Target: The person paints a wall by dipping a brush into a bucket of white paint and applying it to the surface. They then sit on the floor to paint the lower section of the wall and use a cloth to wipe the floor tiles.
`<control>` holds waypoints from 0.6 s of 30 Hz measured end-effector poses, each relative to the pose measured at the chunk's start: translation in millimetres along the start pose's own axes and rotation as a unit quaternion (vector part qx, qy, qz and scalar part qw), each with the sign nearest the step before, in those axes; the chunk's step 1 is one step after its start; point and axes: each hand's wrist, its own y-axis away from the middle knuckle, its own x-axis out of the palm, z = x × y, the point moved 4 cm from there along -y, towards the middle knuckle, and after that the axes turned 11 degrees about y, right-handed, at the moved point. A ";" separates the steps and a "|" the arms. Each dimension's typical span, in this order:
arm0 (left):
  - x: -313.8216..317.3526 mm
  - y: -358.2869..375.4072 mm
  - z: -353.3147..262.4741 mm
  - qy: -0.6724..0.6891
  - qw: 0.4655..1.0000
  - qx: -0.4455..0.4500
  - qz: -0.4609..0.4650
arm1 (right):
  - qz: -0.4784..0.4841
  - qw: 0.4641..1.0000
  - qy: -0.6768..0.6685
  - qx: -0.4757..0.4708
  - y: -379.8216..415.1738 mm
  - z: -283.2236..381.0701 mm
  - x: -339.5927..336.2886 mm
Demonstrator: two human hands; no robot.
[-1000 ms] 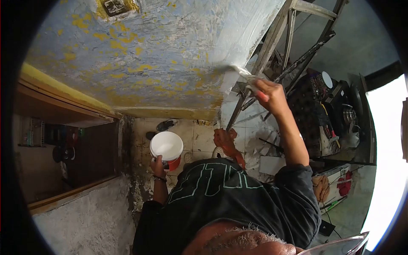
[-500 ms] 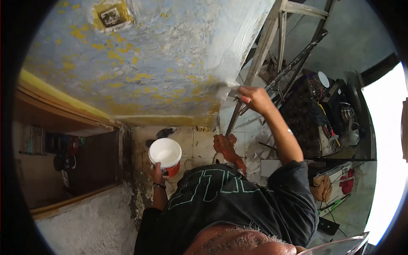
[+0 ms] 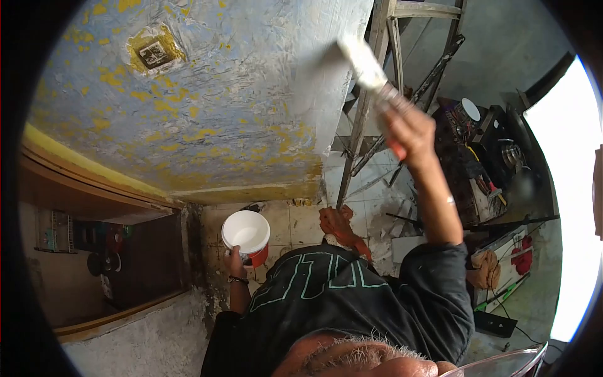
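My right hand (image 3: 409,129) is wrapped round the red handle of a paintbrush (image 3: 364,66), whose broad head is coated white. The brush is raised in front of the right edge of the patchy wall (image 3: 220,94), where blue-grey and yellow paint shows under whitish streaks. Low on the left, my left hand (image 3: 235,261) grips the rim of a bucket (image 3: 246,231), fingers outside and thumb at the edge. The bucket is white inside, with red on its lower outside.
A wooden ladder (image 3: 374,81) stands just right of the wall's edge. An orange-brown cloth (image 3: 342,226) lies on the tiled floor (image 3: 301,220). Tools and pots crowd a dark table (image 3: 461,166) at right. An open doorway (image 3: 144,245) is at left, and a socket box (image 3: 154,55) sits in the wall.
My right hand has lifted the paintbrush from the wall's lower right corner to higher up. My left hand still holds the bucket in about the same place, and the view has shifted slightly.
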 end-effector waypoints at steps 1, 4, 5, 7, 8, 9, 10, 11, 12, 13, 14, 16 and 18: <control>2.7 4.3 -5.5 -0.003 1.000 -0.010 0.009 | 0.017 1.000 0.016 0.004 32.6 7.4 21.2; 13.2 10.8 -24.2 0.003 1.000 -0.016 0.023 | 0.062 0.998 -0.015 0.006 106.4 41.3 54.9; 13.5 6.3 -21.7 0.018 1.000 -0.007 0.018 | 0.128 0.991 -0.025 0.036 128.2 50.8 62.0; 12.3 2.0 -21.0 0.034 0.999 0.003 0.029 | 0.208 0.971 -0.073 0.089 140.7 68.8 64.1; 12.1 1.9 -21.7 0.035 0.998 0.006 0.046 | 0.231 0.966 -0.080 0.087 138.1 69.4 62.2; 14.0 1.2 -22.4 0.037 0.997 0.009 0.063 | 0.254 0.960 -0.087 0.085 124.2 68.0 56.0; 14.3 0.4 -21.6 0.036 0.998 0.015 0.049 | 0.216 0.970 -0.084 0.074 106.7 57.6 49.8; 14.5 -1.6 -21.0 0.031 0.998 0.016 0.049 | 0.180 0.978 -0.081 0.064 85.6 41.9 43.1; 14.4 -1.6 -21.6 0.025 0.998 0.015 0.048 | 0.200 0.975 -0.067 0.071 56.5 24.4 31.0; 12.1 -1.4 -21.2 0.019 0.999 0.014 0.046 | 0.136 0.986 -0.073 0.056 29.0 5.6 21.7; 9.8 -3.9 -18.0 0.029 0.998 0.019 0.051 | 0.095 0.992 -0.063 0.060 -4.4 -5.6 0.2; 13.1 -3.0 -19.4 0.056 0.995 0.053 0.056 | 0.063 0.997 -0.020 0.033 -63.1 -15.8 -40.6; 2.1 -16.7 -1.3 0.082 0.995 0.022 0.050 | -0.025 0.999 -0.014 0.029 -110.1 -16.6 -76.1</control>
